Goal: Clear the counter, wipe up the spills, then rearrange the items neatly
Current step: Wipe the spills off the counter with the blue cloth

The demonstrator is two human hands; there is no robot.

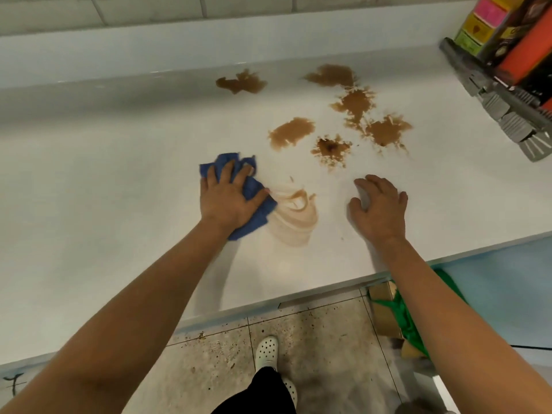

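Left hand spread flat, pressing blue cloth onto white worktop beside pale smear. Right hand loosely curled, holding nothing, fingertips perhaps touching. Brown spills beyond.

A crumpled blue cloth lies flat on the white desk, at the left of a pale, thin brown smear. Farther back, six dark brown spills with ragged, splattered edges sit apart across the desk, one close to the back wall.
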